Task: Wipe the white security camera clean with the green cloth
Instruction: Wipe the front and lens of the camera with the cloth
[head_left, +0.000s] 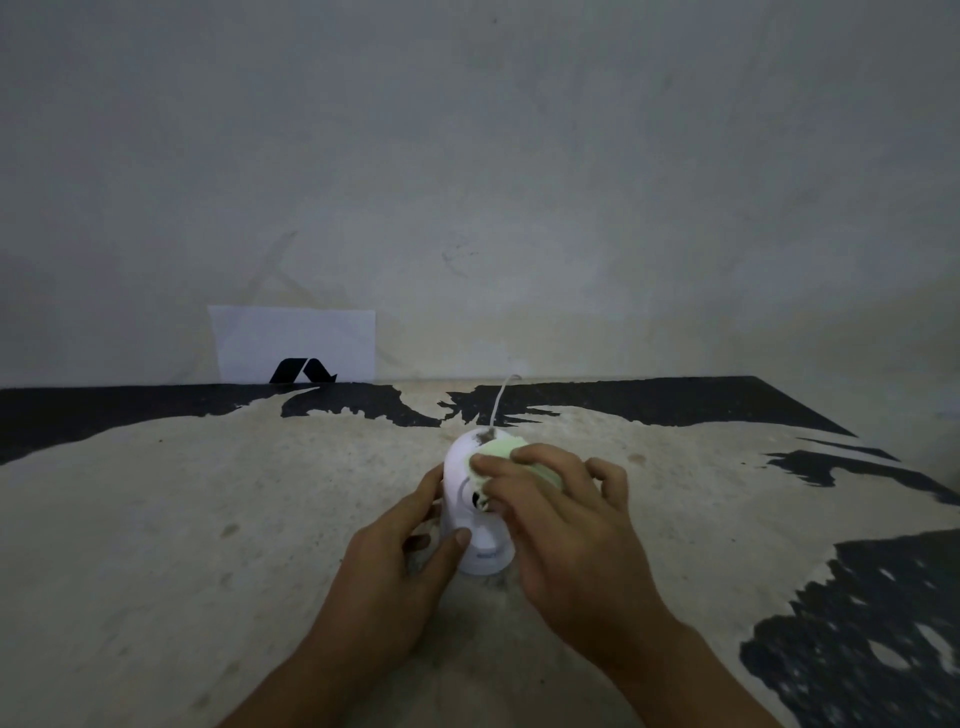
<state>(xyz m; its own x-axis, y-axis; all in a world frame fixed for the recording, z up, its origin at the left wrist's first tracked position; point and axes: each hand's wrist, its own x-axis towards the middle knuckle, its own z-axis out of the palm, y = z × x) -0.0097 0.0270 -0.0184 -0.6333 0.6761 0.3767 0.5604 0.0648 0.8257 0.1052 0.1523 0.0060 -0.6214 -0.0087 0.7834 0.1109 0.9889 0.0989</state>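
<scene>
The white security camera (461, 486) stands upright on the worn table (208, 519), near the middle. My left hand (395, 571) grips its lower body from the left, thumb on the front. My right hand (561, 525) presses the pale green cloth (498, 449) against the camera's upper right side and front. The cloth partly covers the dark lens. A dark smudge shows on the camera's top. A thin white cable (500, 402) runs from the camera's back toward the wall.
A white sheet with a black logo (296, 345) leans against the wall at the table's back left. The tabletop is pale with black patches along the back edge and the right side. The wall stands close behind.
</scene>
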